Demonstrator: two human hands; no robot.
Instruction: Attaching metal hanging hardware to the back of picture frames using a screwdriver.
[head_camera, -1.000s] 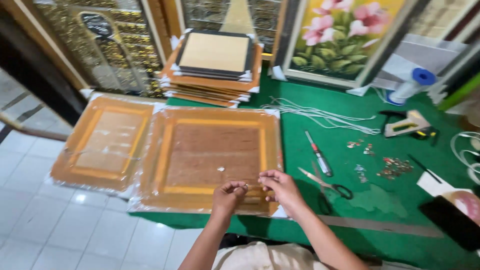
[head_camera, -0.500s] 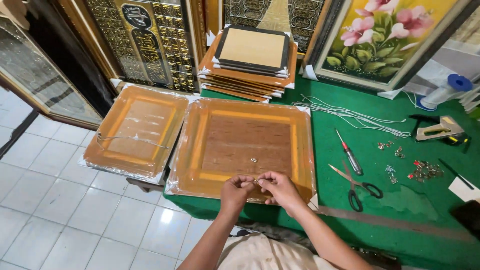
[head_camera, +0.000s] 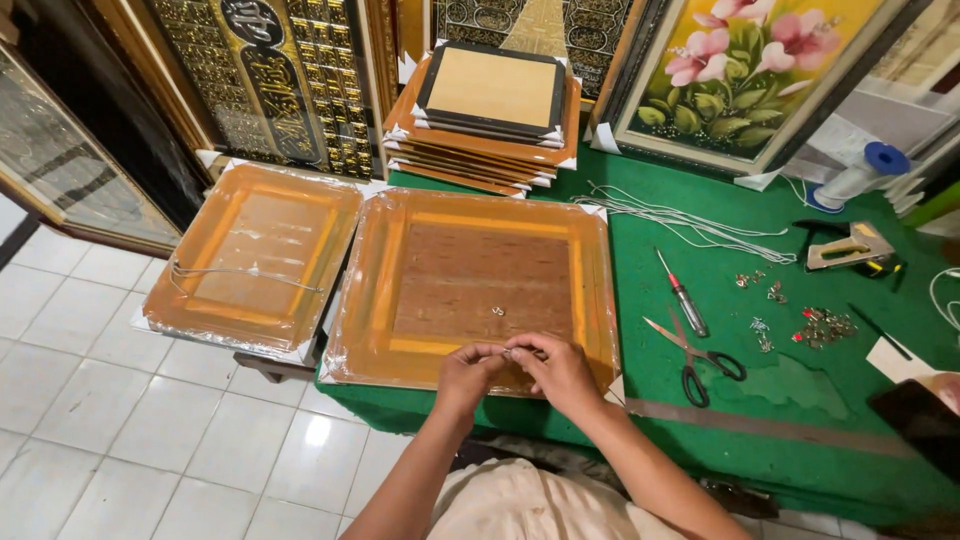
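Both hands, left hand (head_camera: 468, 372) and right hand (head_camera: 556, 368), meet pinching a small fitting at the wrapped frame's (head_camera: 470, 288) near edge; neighbouring frame (head_camera: 255, 255) already carries its cord (head_camera: 245, 272).

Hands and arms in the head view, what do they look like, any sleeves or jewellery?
Both the left hand and right hand are bare: no gloves, rings, watch or bracelets show. The forearms are uncovered, with no sleeves in view. A cream-coloured garment shows below, between the arms.

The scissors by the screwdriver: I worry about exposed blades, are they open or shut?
Open. The scissors lie flat on the green table, blades spread apart in a V.
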